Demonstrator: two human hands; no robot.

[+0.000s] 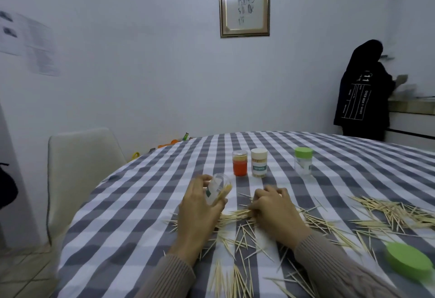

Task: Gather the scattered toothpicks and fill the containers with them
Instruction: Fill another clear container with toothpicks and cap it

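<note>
now the left hand (pixel 200 213) curls its fingers around a clear plastic container (pixel 217 189), tilted, a few toothpicks in its mouth. right hand (pixel 273 208) has fingers bent, pinching a bundle from the scattered toothpicks (pixel 247 238) on the checked worktop (pixel 141 203). both wrists low, knit sleeves showing. three upright containers (pixel 259 162) stand beyond; a green lid (pixel 408 262) lies right.

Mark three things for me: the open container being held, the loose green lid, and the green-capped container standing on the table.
open container (pixel 215 190), head view, on its clear tilted wall.
loose green lid (pixel 408 261), head view, on its flat top.
green-capped container (pixel 303 161), head view, on its body just below the cap.
</note>
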